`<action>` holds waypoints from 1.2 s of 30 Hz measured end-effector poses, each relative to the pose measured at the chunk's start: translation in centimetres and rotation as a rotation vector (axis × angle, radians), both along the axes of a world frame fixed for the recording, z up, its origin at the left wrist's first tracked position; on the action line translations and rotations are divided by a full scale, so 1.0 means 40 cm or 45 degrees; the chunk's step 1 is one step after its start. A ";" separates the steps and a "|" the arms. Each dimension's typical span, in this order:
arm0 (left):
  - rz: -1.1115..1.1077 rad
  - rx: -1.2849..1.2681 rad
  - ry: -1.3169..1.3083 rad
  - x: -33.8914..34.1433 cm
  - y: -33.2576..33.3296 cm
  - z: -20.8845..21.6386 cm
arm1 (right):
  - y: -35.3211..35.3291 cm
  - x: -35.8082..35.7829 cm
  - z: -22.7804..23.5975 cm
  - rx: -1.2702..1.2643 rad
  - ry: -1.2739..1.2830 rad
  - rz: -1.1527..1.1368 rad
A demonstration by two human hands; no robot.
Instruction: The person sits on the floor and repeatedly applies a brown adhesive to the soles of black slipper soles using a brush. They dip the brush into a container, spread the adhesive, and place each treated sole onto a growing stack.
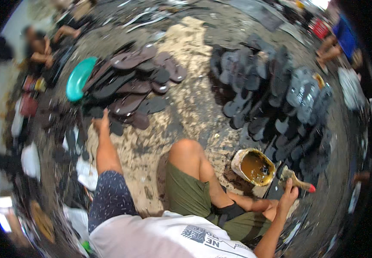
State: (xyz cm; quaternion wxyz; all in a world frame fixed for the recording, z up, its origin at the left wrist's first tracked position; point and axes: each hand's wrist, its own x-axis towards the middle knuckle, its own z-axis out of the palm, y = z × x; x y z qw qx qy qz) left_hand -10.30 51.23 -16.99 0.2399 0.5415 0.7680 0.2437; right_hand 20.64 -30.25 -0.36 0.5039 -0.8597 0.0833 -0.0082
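Observation:
My left hand (pixel 101 123) reaches out to the near left edge of a pile of dark brown and black sandal soles (pixel 131 88). Its fingers look apart, though blurred; whether they touch a sole I cannot tell. In my right hand (pixel 288 195) is a paintbrush (pixel 300 182) with a red-tipped handle, its bristle end near the tub. Just left of that hand stands a cream tub (pixel 237 162) with a stained rim, holding brownish-yellow liquid (pixel 254 167). Beyond it, more black soles (pixel 280 79) lie in overlapping rows, some with a wet shine.
A teal basin-like object (pixel 79 81) touches the left pile. Between the piles runs a stained tan sheet (pixel 181 112). My bent knee (pixel 186 150) rises beside the tub. Other people sit at the far left and far right. White scraps (pixel 87 174) lie by my left leg.

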 end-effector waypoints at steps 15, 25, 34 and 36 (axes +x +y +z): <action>-1.309 0.318 -0.385 0.064 -0.628 0.387 | 0.175 0.003 -0.068 -0.613 0.116 0.470; -2.002 0.654 0.135 0.271 -1.023 0.481 | 0.116 -0.018 0.033 0.335 -0.381 0.286; -1.428 -0.891 -1.504 0.360 -1.186 0.536 | 0.166 -0.133 0.217 0.706 -0.154 0.139; -1.279 -1.386 -1.763 0.388 -1.272 0.547 | 0.279 -0.204 0.241 0.657 -0.157 0.421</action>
